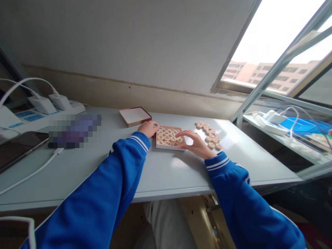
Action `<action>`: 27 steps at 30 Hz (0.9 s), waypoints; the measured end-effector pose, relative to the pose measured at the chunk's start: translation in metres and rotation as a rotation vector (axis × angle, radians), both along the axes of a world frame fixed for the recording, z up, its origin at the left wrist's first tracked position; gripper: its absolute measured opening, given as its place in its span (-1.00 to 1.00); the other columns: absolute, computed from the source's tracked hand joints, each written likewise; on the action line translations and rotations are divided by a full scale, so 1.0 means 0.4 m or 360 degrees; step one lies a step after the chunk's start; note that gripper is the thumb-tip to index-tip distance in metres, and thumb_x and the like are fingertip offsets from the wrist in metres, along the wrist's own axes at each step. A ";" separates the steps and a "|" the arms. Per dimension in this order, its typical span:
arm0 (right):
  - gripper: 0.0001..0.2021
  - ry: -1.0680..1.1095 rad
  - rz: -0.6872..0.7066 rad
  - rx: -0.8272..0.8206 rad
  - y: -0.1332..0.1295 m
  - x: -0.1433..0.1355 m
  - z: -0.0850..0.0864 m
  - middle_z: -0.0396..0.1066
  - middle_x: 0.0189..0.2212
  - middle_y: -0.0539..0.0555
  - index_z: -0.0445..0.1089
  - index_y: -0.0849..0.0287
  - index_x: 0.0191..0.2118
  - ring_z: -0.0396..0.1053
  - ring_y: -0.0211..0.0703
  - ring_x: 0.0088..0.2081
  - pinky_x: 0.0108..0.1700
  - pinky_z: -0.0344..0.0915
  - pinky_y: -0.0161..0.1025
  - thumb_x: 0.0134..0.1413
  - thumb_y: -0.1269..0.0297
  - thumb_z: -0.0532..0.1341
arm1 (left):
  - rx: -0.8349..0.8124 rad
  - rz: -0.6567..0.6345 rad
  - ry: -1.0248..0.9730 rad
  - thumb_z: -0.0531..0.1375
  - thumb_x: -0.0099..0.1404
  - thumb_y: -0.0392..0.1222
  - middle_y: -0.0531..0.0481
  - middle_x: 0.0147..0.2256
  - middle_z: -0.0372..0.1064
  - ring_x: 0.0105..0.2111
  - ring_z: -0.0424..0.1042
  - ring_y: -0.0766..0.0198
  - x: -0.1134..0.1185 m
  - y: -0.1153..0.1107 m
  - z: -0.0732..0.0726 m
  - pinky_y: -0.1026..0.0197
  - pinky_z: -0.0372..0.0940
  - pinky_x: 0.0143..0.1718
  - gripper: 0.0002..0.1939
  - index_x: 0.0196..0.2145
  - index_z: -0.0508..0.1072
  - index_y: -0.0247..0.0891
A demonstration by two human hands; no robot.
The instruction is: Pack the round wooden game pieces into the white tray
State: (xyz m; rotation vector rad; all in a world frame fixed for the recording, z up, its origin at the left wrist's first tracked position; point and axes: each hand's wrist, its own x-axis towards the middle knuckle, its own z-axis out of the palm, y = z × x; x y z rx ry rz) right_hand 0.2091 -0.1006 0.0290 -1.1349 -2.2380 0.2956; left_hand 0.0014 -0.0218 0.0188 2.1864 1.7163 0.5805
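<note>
A shallow white box (169,147) lies on the grey desk, with rows of round wooden pieces (167,138) marked with characters inside it. My left hand (148,129) rests at the box's left edge, its fingertips touching the rim. Over the box's right side is my right hand (195,142), thumb and fingers curved apart in a C shape, the fingertips at the pieces in the right column; whether a piece is pinched there is hard to tell. More round wooden pieces (208,133) lie in a loose group on the desk, right of my right hand.
Behind my left hand lies a box lid (135,116), inner side up. At the left are a power strip (35,119) with chargers, a dark phone (22,147) and a white cable (38,170). A metal frame (255,91) stands at the right, near a shelf with a blue tray (306,125).
</note>
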 end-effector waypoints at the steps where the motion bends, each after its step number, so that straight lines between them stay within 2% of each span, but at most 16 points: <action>1: -0.73 -0.0015 -0.0028 0.0043 0.003 0.004 -0.003 0.39 -0.25 0.06 0.35 0.12 -0.29 0.27 -0.11 -0.18 -0.11 0.12 -0.14 -0.08 0.07 0.19 | -0.0001 -0.0007 -0.0008 0.00 0.18 -0.08 -0.10 -0.25 0.44 -0.19 0.38 0.16 0.000 0.001 -0.001 0.25 0.22 -0.14 -0.66 -0.18 0.42 -0.24; 5: -0.70 -0.0205 -0.0184 0.0161 0.006 0.013 -0.010 0.37 -0.37 0.05 0.35 0.13 -0.46 0.23 -0.14 -0.28 -0.16 0.05 -0.13 0.05 0.04 0.05 | -0.0011 -0.0004 -0.0010 0.02 0.17 -0.10 -0.10 -0.25 0.44 -0.19 0.38 0.17 -0.002 0.002 0.000 0.26 0.22 -0.14 -0.67 -0.17 0.42 -0.24; 12: -0.73 -0.0397 -0.0115 0.0188 -0.004 0.004 -0.017 0.36 -0.31 0.00 0.36 0.10 -0.42 0.20 -0.20 -0.25 -0.16 -0.01 -0.19 0.10 0.09 0.02 | -0.0024 0.0000 -0.0019 0.02 0.17 -0.10 -0.12 -0.25 0.44 -0.20 0.38 0.16 -0.001 -0.003 0.004 0.26 0.23 -0.17 -0.67 -0.17 0.42 -0.25; 14: -0.71 -0.0409 -0.0174 0.0249 -0.001 0.005 -0.017 0.36 -0.33 0.01 0.36 0.11 -0.44 0.21 -0.21 -0.27 -0.17 -0.01 -0.20 0.12 0.11 0.00 | -0.0023 0.0001 -0.0013 0.02 0.17 -0.10 -0.11 -0.26 0.44 -0.21 0.39 0.17 -0.001 -0.004 0.006 0.26 0.23 -0.18 -0.67 -0.17 0.42 -0.25; 16: -0.71 -0.0407 -0.0403 0.0382 0.011 0.015 -0.020 0.37 -0.35 0.02 0.35 0.13 -0.45 0.21 -0.20 -0.27 -0.16 -0.02 -0.19 0.14 0.15 -0.02 | -0.0024 -0.0002 -0.0006 0.01 0.17 -0.10 -0.09 -0.27 0.45 -0.22 0.39 0.18 0.000 -0.007 0.008 0.26 0.24 -0.19 -0.67 -0.18 0.42 -0.23; 18: -0.74 -0.0412 -0.0772 0.0516 0.034 0.036 -0.025 0.36 -0.32 0.04 0.36 0.14 -0.40 0.20 -0.15 -0.22 -0.15 -0.03 -0.16 0.13 0.22 -0.04 | -0.0021 -0.0006 -0.0003 0.00 0.17 -0.11 -0.08 -0.29 0.45 -0.24 0.40 0.18 0.000 -0.010 0.011 0.27 0.24 -0.20 -0.67 -0.18 0.43 -0.23; 21: -0.76 -0.0568 -0.1231 0.0489 0.079 0.078 -0.039 0.32 -0.18 0.12 0.34 0.14 -0.21 0.16 -0.04 -0.12 -0.13 -0.02 -0.08 0.05 0.31 -0.01 | -0.0012 -0.0004 -0.0013 -0.01 0.18 -0.11 -0.09 -0.30 0.46 -0.25 0.40 0.17 0.001 -0.013 0.014 0.25 0.24 -0.20 -0.67 -0.18 0.43 -0.24; 24: -0.63 -0.0868 -0.1372 0.0329 0.119 0.114 -0.055 0.20 0.01 0.23 0.23 0.23 -0.03 0.05 0.06 0.02 -0.04 -0.07 0.08 -0.01 0.31 0.02 | -0.0030 -0.0001 -0.0014 -0.01 0.18 -0.11 -0.09 -0.28 0.45 -0.23 0.40 0.16 0.001 -0.012 0.015 0.24 0.23 -0.20 -0.67 -0.18 0.42 -0.24; 27: -0.58 -0.1077 -0.1341 0.0229 0.140 0.132 -0.066 0.00 0.14 0.24 0.16 0.29 0.04 -0.12 0.03 0.14 0.06 -0.25 0.20 0.04 0.29 -0.02 | -0.0036 -0.0012 -0.0010 -0.01 0.18 -0.11 -0.10 -0.26 0.44 -0.22 0.39 0.16 0.001 -0.010 0.013 0.25 0.23 -0.20 -0.67 -0.18 0.42 -0.24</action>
